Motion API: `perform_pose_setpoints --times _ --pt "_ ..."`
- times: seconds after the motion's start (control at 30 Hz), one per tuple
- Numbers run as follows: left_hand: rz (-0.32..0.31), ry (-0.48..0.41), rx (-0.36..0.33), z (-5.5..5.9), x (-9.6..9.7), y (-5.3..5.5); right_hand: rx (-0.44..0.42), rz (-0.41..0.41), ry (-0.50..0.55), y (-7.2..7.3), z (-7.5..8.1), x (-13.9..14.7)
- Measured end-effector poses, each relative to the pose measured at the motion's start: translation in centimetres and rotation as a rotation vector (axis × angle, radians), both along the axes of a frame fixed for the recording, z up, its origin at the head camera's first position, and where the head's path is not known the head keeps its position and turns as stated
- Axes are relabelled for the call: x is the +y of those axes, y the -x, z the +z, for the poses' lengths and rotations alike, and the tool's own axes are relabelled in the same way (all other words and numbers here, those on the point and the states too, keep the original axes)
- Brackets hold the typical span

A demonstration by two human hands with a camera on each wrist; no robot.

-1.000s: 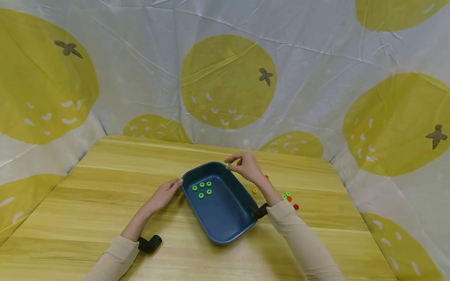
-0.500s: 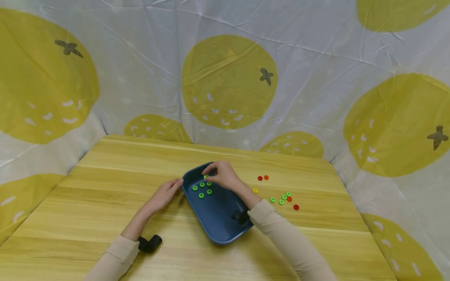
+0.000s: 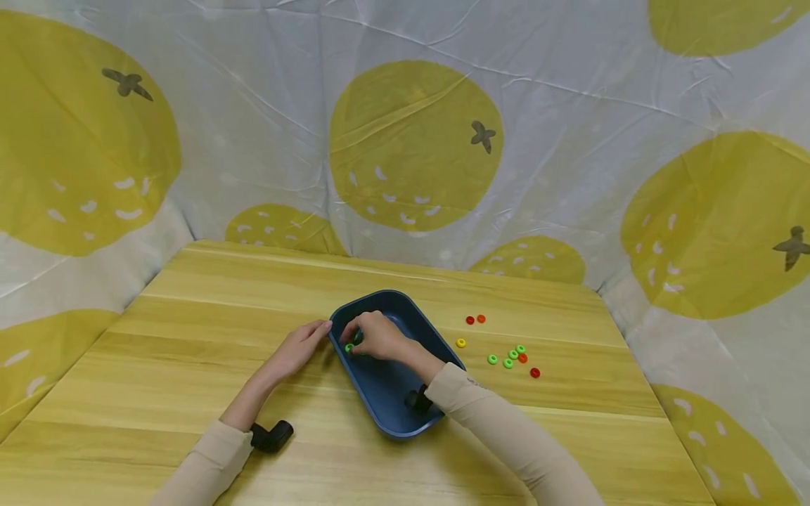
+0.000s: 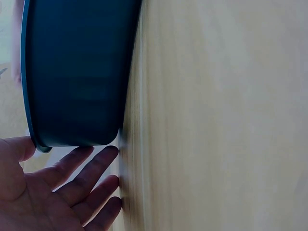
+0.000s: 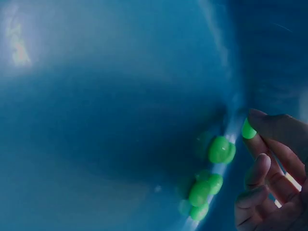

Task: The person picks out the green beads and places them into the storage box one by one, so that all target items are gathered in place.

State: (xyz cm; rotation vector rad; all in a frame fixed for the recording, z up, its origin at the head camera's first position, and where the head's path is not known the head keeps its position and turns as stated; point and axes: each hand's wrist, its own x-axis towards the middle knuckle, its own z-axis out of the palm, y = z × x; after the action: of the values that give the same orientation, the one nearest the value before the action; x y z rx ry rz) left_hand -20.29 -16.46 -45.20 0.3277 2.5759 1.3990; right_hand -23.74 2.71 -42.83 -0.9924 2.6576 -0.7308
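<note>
Near the corner of a dark blue rectangular basin (image 3: 405, 420), my left hand (image 3: 296, 351) touches the rim with its thumb. In the left wrist view its fingers (image 4: 83, 185) are spread and nearly straight, tips against the basin's outer wall and the table. My right hand (image 3: 378, 337) is down inside the basin, pinching a small green ring (image 5: 249, 129) between thumb and forefinger. Several other green rings (image 5: 219, 150) lie on the basin floor beside it; in the head view the right hand mostly hides them.
Right of the basin, loose small rings lie on the wooden table (image 3: 221, 316): a yellow ring (image 3: 460, 343), several green rings (image 3: 492, 359), and red and orange rings (image 3: 535, 372). A fruit-printed cloth (image 3: 405, 140) hangs behind the table.
My right hand has carried the green ring from above the basin's far right rim, leftward and down into the basin. The left hand has stayed at the corner.
</note>
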Motion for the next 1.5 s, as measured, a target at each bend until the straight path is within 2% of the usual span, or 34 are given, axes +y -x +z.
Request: perform_pose_setpoints --times 0.57,0.9,1.17,1.5 --pt "0.005 0.004 0.014 -0.2 -0.1 0.2 0.039 0.026 -0.086 0.1 -0.9 -0.6" --pt "-0.004 0.003 0.014 -0.3 0.0 0.1 0.037 0.014 -0.078 -0.1 -0.4 -0.4" --pt "0.001 -0.01 0.012 -0.1 0.0 0.1 0.021 -0.06 0.002 0.0 1.1 0.1" --pt "0.014 0.003 0.02 -0.1 0.1 0.2 -0.064 -0.102 0.256 0.8 2.1 1.8"
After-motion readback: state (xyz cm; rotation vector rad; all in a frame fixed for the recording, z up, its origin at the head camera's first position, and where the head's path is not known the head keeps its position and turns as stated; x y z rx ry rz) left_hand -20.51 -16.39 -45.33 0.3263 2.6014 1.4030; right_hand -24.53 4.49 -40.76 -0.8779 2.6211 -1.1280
